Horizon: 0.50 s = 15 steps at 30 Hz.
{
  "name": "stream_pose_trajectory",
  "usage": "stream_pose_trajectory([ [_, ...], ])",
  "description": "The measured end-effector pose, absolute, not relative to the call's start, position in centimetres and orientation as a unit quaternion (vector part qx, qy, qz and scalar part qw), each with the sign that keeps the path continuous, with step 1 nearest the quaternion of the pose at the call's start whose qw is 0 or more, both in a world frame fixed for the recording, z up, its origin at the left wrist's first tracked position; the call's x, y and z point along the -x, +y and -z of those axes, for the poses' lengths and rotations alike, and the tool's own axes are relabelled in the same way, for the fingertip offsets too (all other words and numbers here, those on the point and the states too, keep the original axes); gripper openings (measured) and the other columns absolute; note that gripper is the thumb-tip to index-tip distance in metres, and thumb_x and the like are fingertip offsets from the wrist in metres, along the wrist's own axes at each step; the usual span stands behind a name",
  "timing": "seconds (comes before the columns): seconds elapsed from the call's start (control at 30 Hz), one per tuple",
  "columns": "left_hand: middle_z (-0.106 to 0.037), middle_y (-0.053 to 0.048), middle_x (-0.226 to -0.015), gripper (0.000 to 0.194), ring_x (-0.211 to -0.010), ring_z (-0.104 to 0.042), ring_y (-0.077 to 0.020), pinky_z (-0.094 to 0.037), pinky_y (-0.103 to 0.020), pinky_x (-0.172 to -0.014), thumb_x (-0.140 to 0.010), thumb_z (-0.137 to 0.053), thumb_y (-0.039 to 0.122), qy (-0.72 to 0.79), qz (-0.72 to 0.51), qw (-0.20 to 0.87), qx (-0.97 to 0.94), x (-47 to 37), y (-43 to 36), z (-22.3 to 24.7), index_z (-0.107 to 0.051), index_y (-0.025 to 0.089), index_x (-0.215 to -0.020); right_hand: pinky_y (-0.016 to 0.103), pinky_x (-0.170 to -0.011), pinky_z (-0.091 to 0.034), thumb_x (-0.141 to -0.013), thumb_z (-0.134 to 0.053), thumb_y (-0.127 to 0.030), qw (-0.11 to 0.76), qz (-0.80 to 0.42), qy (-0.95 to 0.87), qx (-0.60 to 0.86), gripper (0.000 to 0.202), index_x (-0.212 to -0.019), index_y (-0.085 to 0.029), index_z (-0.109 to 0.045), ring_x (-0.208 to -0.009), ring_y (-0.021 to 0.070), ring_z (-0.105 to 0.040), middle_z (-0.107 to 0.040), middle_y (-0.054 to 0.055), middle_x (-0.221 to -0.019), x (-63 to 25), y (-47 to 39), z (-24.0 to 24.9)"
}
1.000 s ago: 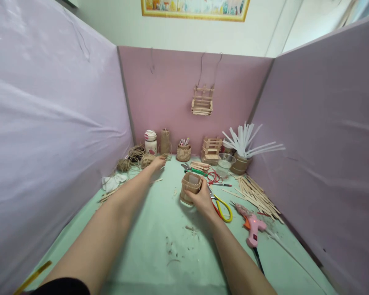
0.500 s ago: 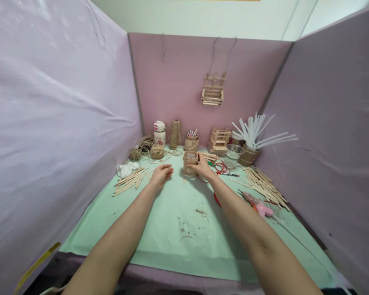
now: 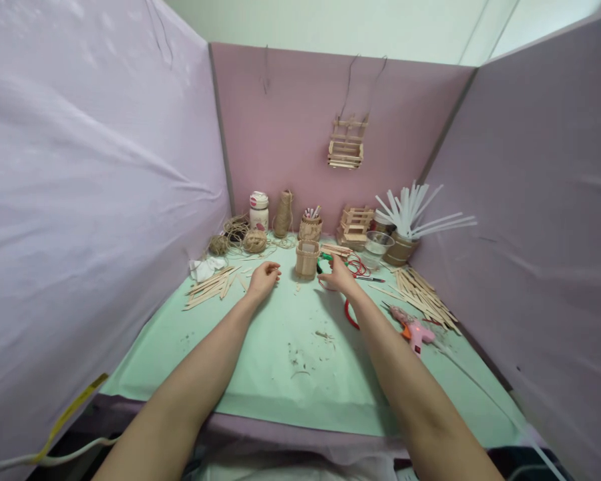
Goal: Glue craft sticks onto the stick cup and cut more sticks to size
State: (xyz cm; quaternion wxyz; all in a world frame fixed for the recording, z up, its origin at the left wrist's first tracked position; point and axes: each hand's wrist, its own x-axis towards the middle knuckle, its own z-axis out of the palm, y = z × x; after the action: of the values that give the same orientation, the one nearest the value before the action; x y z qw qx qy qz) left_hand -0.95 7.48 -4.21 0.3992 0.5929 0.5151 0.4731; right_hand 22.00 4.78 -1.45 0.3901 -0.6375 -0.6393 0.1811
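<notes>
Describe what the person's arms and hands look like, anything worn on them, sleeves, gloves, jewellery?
Both forearms are bare from the bottom edge of the picture to the fingers: no sleeves show, and no gloves. The left hand and the right hand carry no watch, bracelet or ring that I can make out; at this distance small details such as the nails are too small to tell.

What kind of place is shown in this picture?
Probably a small craft workstation, screened by purple fabric-covered partition panels. The mint-green table cover carries a pile of flat wooden craft sticks, a pink hot glue gun and balls of brown jute twine; a small stick-built basket hangs on the back panel.
</notes>
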Motion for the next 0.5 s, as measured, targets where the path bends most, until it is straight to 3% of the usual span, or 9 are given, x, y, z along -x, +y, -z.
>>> stream_pose_trajectory([
  [0.17,-0.071,-0.009,-0.096,0.024,-0.092,-0.064,-0.0211,-0.047,-0.038,-0.092,-0.076,-0.051,0.015,0.490,-0.387,0.302,-0.721,0.4,6.6,4.1,-0.066,0.016,-0.094,0.042,-0.089,-0.047,-0.086,-0.057,-0.017,0.399,-0.141,-0.615,0.665,0.021,-0.106,-0.014,-0.063,-0.096,0.0244,-0.064,-0.069,0.011,-0.101,-24.2,-1.1,-0.3],
  [0.27,-0.065,-0.008,-0.119,0.031,-0.114,-0.057,-0.0215,-0.038,-0.037,-0.105,-0.079,-0.050,0.016,0.433,-0.325,0.272,-0.795,-0.5,5.6,3.9,-0.066,0.018,-0.105,0.038,-0.085,-0.049,-0.087,-0.052,-0.023,0.427,-0.128,-0.607,0.658,0.024,-0.107,-0.015,-0.062,-0.093,0.0243,-0.066,-0.071,0.011,-0.099,-24.4,-5.5,-0.4],
  [0.37,-0.053,-0.010,-0.138,0.040,-0.130,-0.044,-0.0235,-0.029,-0.038,-0.112,-0.082,-0.054,0.026,0.380,-0.265,0.247,-0.851,-1.9,3.5,3.9,-0.060,0.017,-0.120,0.034,-0.078,-0.051,-0.086,-0.052,-0.029,0.435,-0.139,-0.626,0.632,0.023,-0.102,-0.017,-0.063,-0.084,0.0219,-0.068,-0.072,0.009,-0.094,-23.3,-9.3,0.7],
  [0.5,-0.025,-0.013,-0.155,0.069,-0.143,-0.018,-0.0293,-0.016,-0.049,-0.115,-0.084,-0.049,0.057,0.265,-0.115,0.142,-0.947,-3.9,-0.3,4.3,-0.038,0.021,-0.141,0.032,-0.077,-0.052,-0.086,-0.051,-0.030,0.427,-0.141,-0.653,0.610,0.022,-0.099,-0.017,-0.064,-0.083,0.0204,-0.068,-0.072,0.009,-0.096,-21.8,-12.8,2.2],
])
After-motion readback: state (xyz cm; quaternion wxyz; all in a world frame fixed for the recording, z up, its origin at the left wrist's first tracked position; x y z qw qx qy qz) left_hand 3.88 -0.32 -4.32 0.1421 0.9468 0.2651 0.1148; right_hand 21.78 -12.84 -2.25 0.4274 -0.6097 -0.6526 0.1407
